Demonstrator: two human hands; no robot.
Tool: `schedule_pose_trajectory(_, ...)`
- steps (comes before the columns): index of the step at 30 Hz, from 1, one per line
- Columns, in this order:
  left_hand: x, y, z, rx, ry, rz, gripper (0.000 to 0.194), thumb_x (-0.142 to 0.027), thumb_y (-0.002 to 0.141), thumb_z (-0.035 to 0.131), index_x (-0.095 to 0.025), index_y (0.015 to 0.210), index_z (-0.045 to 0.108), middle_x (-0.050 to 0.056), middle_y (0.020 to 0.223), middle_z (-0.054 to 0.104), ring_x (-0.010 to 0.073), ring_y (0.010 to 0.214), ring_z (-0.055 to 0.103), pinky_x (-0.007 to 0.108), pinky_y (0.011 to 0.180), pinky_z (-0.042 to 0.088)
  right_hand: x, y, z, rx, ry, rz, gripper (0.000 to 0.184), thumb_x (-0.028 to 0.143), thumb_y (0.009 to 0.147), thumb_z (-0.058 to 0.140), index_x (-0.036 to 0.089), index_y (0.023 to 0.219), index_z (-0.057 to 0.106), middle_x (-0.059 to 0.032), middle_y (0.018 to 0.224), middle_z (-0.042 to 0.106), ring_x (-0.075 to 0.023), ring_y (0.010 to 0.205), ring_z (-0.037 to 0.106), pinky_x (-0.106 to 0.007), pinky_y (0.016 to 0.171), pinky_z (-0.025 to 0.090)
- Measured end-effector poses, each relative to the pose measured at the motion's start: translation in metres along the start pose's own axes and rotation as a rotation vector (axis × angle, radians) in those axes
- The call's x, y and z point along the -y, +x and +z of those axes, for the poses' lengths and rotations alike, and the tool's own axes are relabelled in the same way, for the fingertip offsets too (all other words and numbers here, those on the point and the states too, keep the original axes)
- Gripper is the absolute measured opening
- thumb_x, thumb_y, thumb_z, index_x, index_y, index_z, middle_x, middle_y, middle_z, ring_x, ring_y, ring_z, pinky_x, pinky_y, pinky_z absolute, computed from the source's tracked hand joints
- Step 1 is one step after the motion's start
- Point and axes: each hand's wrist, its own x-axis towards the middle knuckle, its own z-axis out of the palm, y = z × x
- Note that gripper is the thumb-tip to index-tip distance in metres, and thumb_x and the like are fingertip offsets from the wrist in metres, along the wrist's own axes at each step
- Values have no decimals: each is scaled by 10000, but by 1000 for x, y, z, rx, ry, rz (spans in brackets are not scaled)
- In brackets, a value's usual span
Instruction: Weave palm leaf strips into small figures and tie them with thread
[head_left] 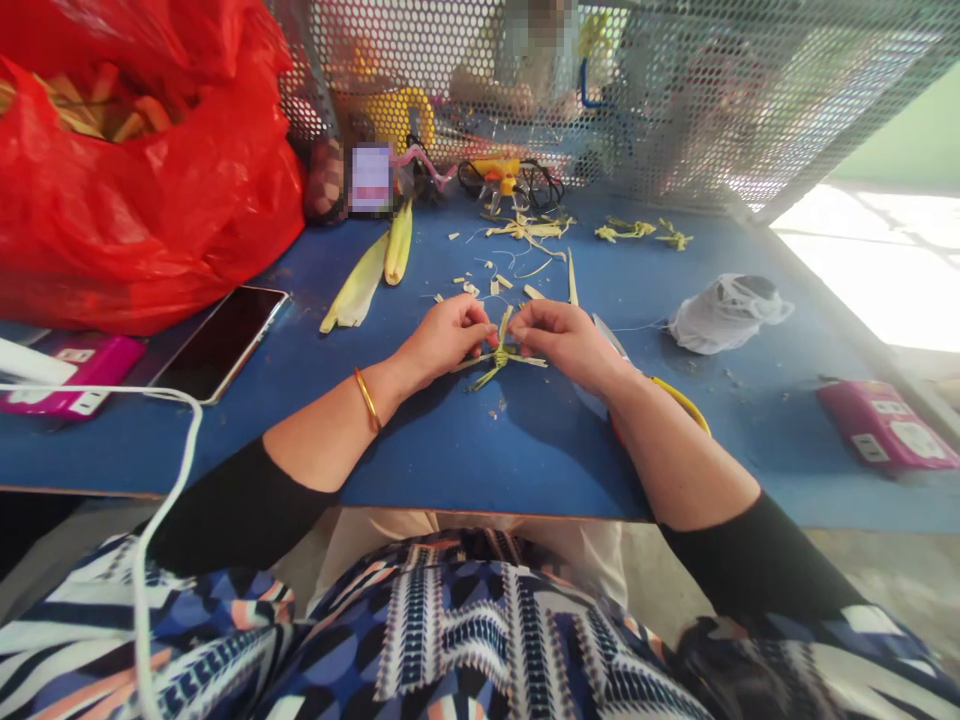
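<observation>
A small figure of green-yellow plant-husk strips (501,357), knotted in the middle with ends sticking out, is between my hands just over the blue table. My left hand (454,335) pinches it from the left with thumb and fingers together. From the other side my right hand (562,338) grips it in the same way. Whether a fine thread is also in the fingers I cannot tell. Scissors with a yellow handle (681,402) lie partly hidden under my right forearm. Husk scraps (495,282) are scattered beyond my hands.
A red plastic bag (150,220) of husks stands left, by a phone (225,340) and white cable (169,480). Husk leaves (364,280) lie ahead. A thread spool in white plastic (724,315) and a pink packet (889,425) sit right. A perforated metal screen (660,110) closes the back.
</observation>
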Motion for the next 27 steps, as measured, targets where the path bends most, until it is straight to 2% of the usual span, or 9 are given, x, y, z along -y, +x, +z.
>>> schedule_pose_trajectory(7, -2, -3, 3, 24, -103, -74, 180, -140, 766, 684, -189, 772, 511, -22, 623, 653, 61, 454, 507, 193, 460, 356, 3, 0, -1, -23, -26, 10, 70, 173, 757, 605, 176, 690, 587, 46, 571, 549, -97, 557, 490, -254, 579, 359)
schedule_pose_trajectory(11, -2, -3, 4, 33, -147, -85, 135, -99, 787, 656, -168, 765, 542, -24, 616, 645, 49, 450, 520, 188, 476, 388, 7, -1, 0, -29, 2, 63, 88, 163, 762, 617, 165, 675, 601, 43, 538, 543, -83, 516, 456, -245, 543, 336)
schedule_pose_trajectory(16, -1, -3, 6, 3, -178, -111, 134, -95, 795, 658, -173, 801, 549, -25, 612, 662, 62, 446, 548, 194, 482, 418, 11, -2, 2, -25, 105, 100, 106, 135, 748, 627, 159, 649, 602, 39, 536, 555, -77, 518, 475, -230, 538, 371)
schedule_pose_trajectory(23, 2, -2, 7, 71, -154, -89, 37, -109, 763, 681, -140, 743, 675, 6, 647, 687, 69, 485, 574, 224, 559, 478, 10, -3, 2, -26, 107, 61, 79, 128, 715, 647, 153, 641, 634, 24, 572, 593, -71, 519, 475, -222, 534, 395)
schedule_pose_trajectory(27, 3, -2, 7, 69, -139, -87, 62, -105, 761, 657, -138, 738, 704, 10, 634, 692, 72, 491, 577, 218, 557, 479, 11, -3, 2, -22, 115, 41, 82, 120, 696, 645, 155, 622, 642, 20, 568, 606, -73, 524, 476, -222, 541, 405)
